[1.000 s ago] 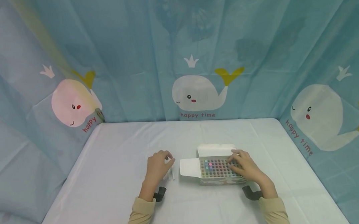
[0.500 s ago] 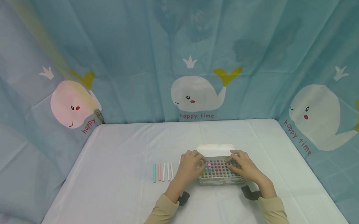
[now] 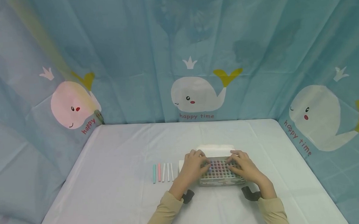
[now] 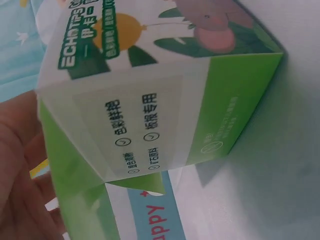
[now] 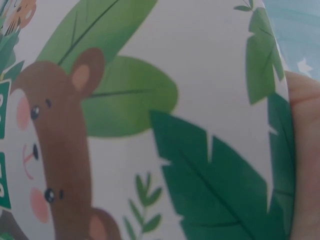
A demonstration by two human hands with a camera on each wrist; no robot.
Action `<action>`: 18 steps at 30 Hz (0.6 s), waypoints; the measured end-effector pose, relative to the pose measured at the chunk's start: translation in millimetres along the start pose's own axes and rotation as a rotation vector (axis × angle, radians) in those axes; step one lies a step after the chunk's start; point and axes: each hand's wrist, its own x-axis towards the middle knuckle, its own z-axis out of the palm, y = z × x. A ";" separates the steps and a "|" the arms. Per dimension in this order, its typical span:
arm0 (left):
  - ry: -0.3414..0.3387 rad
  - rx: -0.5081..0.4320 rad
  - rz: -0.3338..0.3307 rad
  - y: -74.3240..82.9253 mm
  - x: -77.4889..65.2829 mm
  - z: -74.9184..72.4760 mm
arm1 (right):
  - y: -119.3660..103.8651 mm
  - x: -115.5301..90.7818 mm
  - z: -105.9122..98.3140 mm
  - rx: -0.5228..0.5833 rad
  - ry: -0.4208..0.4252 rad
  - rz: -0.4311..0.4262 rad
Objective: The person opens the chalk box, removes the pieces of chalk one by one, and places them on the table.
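An open chalk box (image 3: 221, 181) stands on the table, its top a grid of holes with coloured chalk ends inside. My left hand (image 3: 191, 166) reaches over the box's left end, thumb and forefinger closing round the spot of a pink chalk stick, which they hide. Just by the thumb shows a blue chalk end (image 3: 210, 169). The left wrist view has the box's printed end panel (image 4: 150, 120), with my fingers behind its green flap (image 4: 75, 165). My right hand (image 3: 244, 165) grips the right end of the box; its palm (image 5: 306, 160) lies along the printed side.
Left of the box lie a teal chalk stick (image 3: 154, 173), a pink chalk stick (image 3: 159, 172) and several white chalk sticks (image 3: 168, 172) in a row. The white lid flap (image 3: 215, 149) stands up at the back. Whale-printed curtains (image 3: 130, 77) enclose the white table (image 3: 110, 182).
My left hand has left the chalk row, moved right to the box and shifted slightly further onto the pink stick, uncovering the row. My right hand has stayed on the box.
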 end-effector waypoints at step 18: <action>0.331 -0.446 -0.042 -1.7 4.7 -16.2 | -3.1 -0.3 -1.3 0.004 0.016 -0.024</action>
